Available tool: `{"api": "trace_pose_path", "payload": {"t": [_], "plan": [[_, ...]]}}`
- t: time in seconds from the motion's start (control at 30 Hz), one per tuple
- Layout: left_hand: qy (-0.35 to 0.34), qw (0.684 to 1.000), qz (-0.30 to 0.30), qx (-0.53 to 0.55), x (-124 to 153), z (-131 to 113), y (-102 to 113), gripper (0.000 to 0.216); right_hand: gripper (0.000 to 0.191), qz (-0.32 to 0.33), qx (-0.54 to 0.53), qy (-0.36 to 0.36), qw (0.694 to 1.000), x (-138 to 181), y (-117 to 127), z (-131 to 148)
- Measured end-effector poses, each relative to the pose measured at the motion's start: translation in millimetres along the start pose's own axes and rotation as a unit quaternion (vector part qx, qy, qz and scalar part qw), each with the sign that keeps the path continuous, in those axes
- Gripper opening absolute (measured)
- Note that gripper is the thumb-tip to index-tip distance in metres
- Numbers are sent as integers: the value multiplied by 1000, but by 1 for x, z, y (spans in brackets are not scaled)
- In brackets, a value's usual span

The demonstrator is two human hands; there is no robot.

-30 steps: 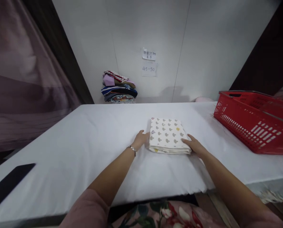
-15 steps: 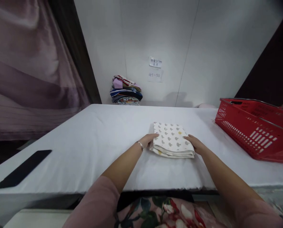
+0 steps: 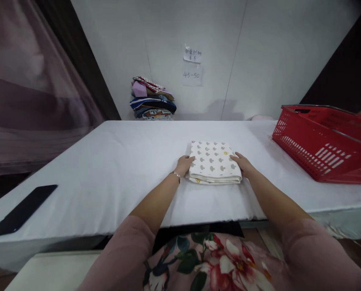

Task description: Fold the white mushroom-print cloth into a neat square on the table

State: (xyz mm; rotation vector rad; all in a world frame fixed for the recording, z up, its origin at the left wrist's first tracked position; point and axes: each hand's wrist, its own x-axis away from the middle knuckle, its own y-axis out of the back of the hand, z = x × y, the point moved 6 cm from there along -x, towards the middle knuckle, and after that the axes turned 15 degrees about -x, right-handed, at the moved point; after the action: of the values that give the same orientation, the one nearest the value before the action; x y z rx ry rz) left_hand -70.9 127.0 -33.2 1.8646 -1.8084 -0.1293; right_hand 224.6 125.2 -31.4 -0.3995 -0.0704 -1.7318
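Note:
A folded white cloth with small grey prints lies on the white table, near its middle. My left hand rests against the cloth's left edge, a thin bracelet on the wrist. On the opposite side, my right hand grips the right edge. Both hands hold the folded cloth from the sides while it lies flat on the table.
A red plastic basket stands at the table's right end. A stack of folded colourful clothes sits at the back against the white wall, under two paper notes. A black phone lies at the front left corner.
The camera view has shifted, first right, then back. My hands stay at the sides of the folded cloth, and the cloth stays in the same spot on the table.

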Motion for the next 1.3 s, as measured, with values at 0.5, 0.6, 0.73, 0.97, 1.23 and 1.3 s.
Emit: {"api": "trace_pose_path", "payload": {"t": [0.5,0.6,0.73,0.97,1.23,1.3], "plan": [[-497,776,-106,-374,95,-45,-12,16,22,-46,179,350,918,88,32,10],[-531,745,-54,-402,106,-42,-34,13,16,9,245,422,873,111,19,6],[-507,755,-47,-414,100,-40,-41,13,16,30,315,470,824,118,12,1],[-477,783,-42,-397,96,-40,-39,15,20,33,415,440,796,115,7,1],[-449,785,-41,-424,94,-47,-42,26,20,55,410,439,798,113,3,6],[-447,784,-58,-427,94,-47,-42,25,20,50,411,436,799,114,4,6]]}}
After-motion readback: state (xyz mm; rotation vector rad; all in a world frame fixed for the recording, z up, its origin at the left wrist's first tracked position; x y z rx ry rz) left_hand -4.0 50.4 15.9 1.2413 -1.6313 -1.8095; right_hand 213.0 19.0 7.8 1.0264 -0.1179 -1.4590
